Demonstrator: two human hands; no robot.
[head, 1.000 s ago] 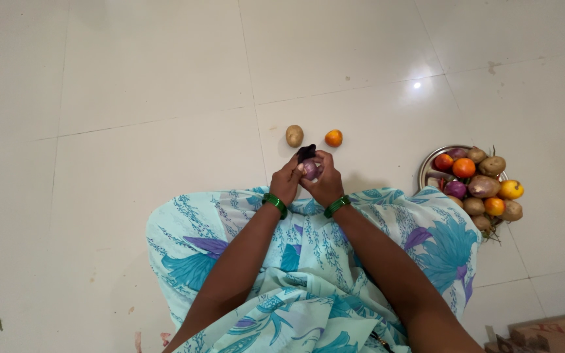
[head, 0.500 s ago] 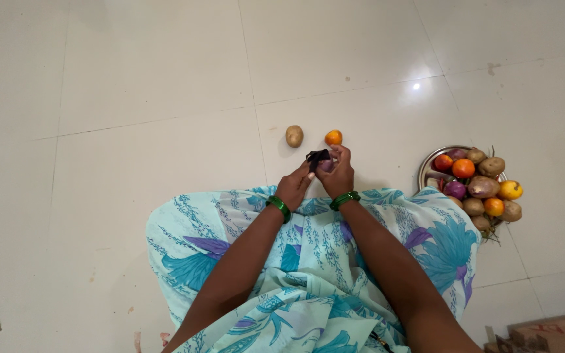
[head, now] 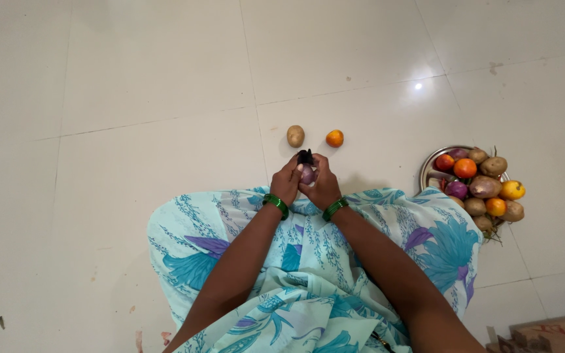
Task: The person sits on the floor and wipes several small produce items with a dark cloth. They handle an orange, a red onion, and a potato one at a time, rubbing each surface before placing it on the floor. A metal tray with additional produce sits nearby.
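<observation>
Both my hands meet just beyond my knees, over the white tiled floor. A small purple onion (head: 307, 174) sits between them, held by my left hand (head: 287, 183) and my right hand (head: 325, 185). A dark strip of onion skin (head: 305, 156) sticks up from its top between my fingertips. Green bangles ring both wrists. A brown potato (head: 295, 136) and an orange tomato (head: 334, 138) lie on the floor just past my hands.
A steel plate (head: 429, 167) at the right holds a heap of potatoes, purple onions, tomatoes and a yellow fruit. My lap is covered by light blue floral cloth (head: 308, 274). A brown cardboard edge (head: 547, 332) shows at the bottom right corner.
My hands swung right toward the tomato half a second ago, pulling the dark skin sideways. Now they are back at centre, closed around the onion with the skin pointing up.
</observation>
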